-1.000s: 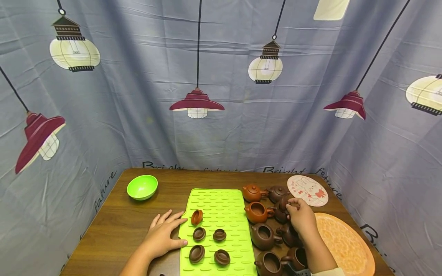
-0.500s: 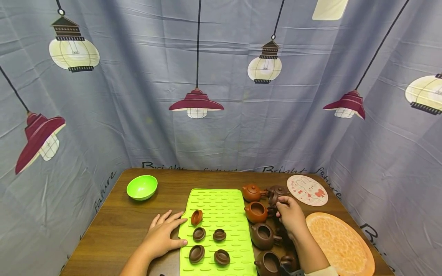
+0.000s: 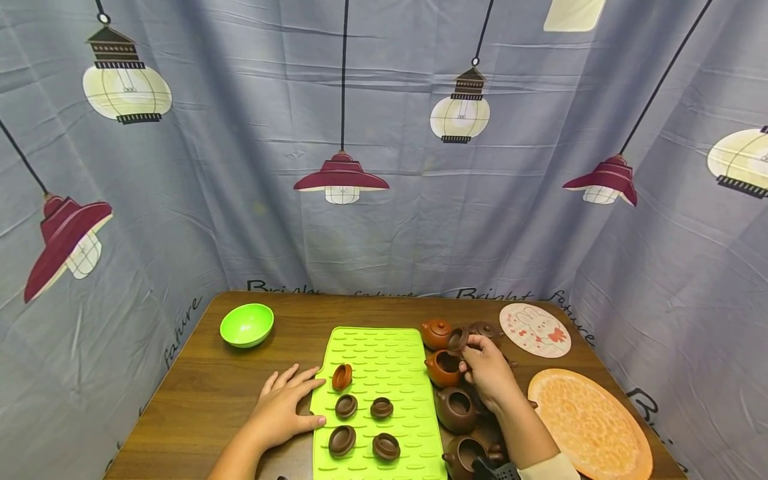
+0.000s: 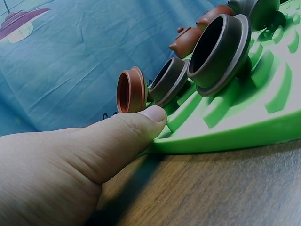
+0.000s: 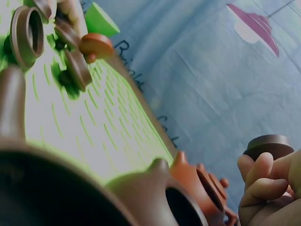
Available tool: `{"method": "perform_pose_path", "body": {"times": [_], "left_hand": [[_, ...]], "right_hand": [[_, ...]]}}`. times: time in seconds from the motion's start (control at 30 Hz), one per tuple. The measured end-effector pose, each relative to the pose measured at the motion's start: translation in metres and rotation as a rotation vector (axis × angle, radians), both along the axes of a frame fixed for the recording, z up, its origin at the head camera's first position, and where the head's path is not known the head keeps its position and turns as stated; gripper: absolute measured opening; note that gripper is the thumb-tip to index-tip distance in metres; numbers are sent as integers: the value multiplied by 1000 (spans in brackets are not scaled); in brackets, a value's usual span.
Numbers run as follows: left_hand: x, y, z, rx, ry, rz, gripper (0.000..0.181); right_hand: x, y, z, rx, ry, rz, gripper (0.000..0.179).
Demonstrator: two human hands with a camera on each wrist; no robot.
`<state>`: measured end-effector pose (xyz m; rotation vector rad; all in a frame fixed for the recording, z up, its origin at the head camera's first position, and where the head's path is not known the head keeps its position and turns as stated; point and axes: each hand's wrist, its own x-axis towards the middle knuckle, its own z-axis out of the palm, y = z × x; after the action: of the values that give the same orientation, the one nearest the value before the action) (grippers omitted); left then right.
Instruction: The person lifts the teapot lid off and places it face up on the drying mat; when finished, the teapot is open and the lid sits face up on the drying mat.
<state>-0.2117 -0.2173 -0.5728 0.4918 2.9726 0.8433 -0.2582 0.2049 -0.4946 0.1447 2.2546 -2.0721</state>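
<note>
My right hand (image 3: pixel 489 375) pinches a dark brown teapot lid (image 3: pixel 459 339) above the open orange teapot (image 3: pixel 439 373). In the right wrist view the same lid (image 5: pixel 270 144) sits at the fingertips. My left hand (image 3: pixel 277 413) rests with spread fingers at the left edge of the green mat (image 3: pixel 378 347); its thumb (image 4: pixel 141 123) touches the mat's rim. On the mat lie an orange lid (image 3: pixel 342 377) and several dark brown lids (image 3: pixel 342 441), their hollow sides showing. Lidless dark teapots (image 3: pixel 455 412) stand right of the mat; my right arm hides others.
An orange teapot with its lid on (image 3: pixel 435 333) stands at the far end of the row. A green bowl (image 3: pixel 247 325) sits back left. At right lie a round rabbit-print mat (image 3: pixel 534 331) and a round orange-patterned mat (image 3: pixel 591 420). A curtain surrounds the wooden table (image 3: pixel 186 400).
My right hand has moved left with the lid, from above the right row of dark teapots to above the open orange teapot. The left hand stays where it was.
</note>
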Motion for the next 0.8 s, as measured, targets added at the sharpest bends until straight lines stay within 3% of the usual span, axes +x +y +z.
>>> {"method": "perform_pose_path", "body": {"times": [0.23, 0.53, 0.8], "left_hand": [[0, 1, 2, 12, -8, -8, 80], [0, 1, 3, 9, 0, -9, 80], [0, 0, 2, 9, 5, -2, 80]], "right_hand": [[-3, -22, 2, -68, -45, 78, 23], [-6, -49, 0, -117, -40, 137, 24], [-6, -71, 2, -78, -28, 195, 21]]}}
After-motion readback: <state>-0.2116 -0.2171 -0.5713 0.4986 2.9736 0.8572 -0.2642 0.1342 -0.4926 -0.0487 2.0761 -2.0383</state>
